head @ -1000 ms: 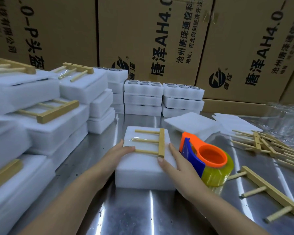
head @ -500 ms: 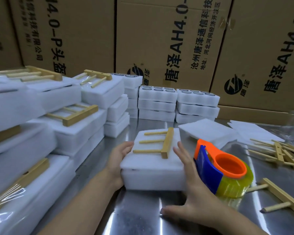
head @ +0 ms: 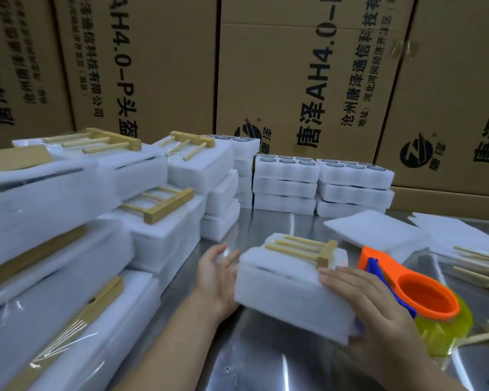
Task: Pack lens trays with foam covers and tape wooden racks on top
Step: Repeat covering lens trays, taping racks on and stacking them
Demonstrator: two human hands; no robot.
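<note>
bright overhead glare, motion blur, wide-angle warping

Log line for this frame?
foam pack: between both hands | left hand: flat on left side | right hand: grips right corner | wooden rack: on top | tape dispenser: beside right hand
</note>
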